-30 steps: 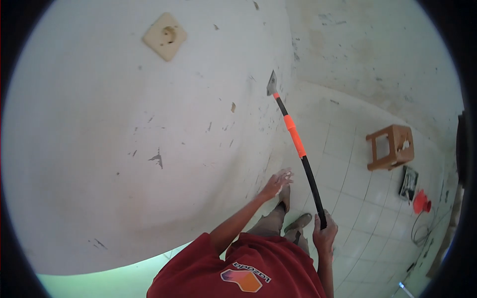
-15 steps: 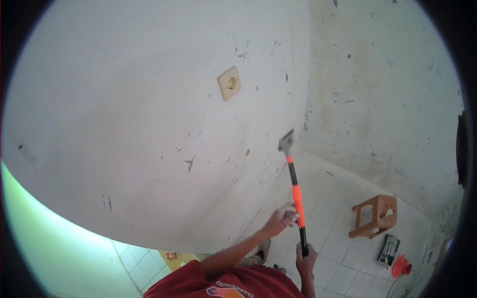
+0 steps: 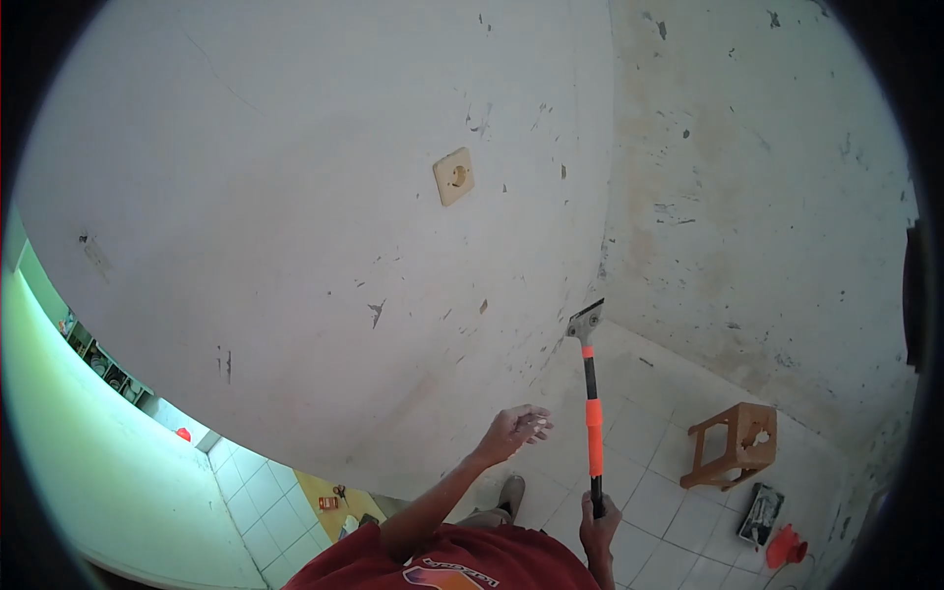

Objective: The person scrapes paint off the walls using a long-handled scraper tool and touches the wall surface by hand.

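Note:
A long-handled scraper (image 3: 594, 433) with an orange and black shaft stands nearly upright in front of me. Its grey metal head (image 3: 586, 323) points away, near the corner of the walls; whether it touches is hard to tell. My right hand (image 3: 599, 521) is closed around the black lower end of the handle. To the left of the shaft, my left hand (image 3: 514, 434) is held in the air with nothing in it, fingers loosely bent and whitish with dust. The white wall (image 3: 324, 197) beside it has chipped, scraped patches.
A beige wall socket (image 3: 453, 177) sits on the left wall. On the tiled floor to the right are a brown plastic stool (image 3: 736, 447), a dark tray (image 3: 762, 515) with whitish residue and a red object (image 3: 786, 547). Small items lie on a yellow surface (image 3: 320, 492) at lower left.
My left hand has come off the scraper's handle and moved left and up. The scraper's head has shifted lower in view and turned, still held by my right hand. The camera view has shifted slightly.

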`<action>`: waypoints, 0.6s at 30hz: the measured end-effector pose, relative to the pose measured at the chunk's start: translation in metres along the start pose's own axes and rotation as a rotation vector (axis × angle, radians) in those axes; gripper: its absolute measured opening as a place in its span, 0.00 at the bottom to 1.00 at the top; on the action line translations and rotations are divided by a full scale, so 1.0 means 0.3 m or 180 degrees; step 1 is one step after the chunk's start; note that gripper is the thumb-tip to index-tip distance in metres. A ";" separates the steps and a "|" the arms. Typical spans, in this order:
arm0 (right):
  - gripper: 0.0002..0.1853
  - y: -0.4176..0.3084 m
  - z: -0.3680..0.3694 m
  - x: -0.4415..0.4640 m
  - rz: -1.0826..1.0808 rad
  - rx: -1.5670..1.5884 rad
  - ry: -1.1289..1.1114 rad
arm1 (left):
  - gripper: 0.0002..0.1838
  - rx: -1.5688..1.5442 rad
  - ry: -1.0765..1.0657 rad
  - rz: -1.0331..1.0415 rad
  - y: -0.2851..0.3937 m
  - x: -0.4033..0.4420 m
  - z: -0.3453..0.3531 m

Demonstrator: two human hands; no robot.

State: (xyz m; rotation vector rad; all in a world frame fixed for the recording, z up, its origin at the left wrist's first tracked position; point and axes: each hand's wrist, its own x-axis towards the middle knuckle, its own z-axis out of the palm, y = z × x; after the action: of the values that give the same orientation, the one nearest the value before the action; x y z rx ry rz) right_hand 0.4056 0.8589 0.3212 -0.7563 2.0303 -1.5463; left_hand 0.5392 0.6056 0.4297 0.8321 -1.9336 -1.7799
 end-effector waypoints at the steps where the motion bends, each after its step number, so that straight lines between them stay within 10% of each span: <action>1: 0.14 0.006 -0.007 -0.004 0.0003 -0.0007 0.0001 | 0.19 -0.0007 -0.0002 -0.0002 -0.012 -0.002 0.009; 18: 0.14 -0.050 -0.036 0.067 -0.0309 0.0119 -0.0214 | 0.19 0.0650 0.0596 0.0319 -0.063 -0.111 0.005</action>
State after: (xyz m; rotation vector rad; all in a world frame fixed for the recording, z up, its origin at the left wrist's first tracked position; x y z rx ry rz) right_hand 0.3859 0.8498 0.3375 -0.8919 1.9367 -1.5858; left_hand 0.5663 0.6280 0.4148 0.9160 -2.0163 -1.4112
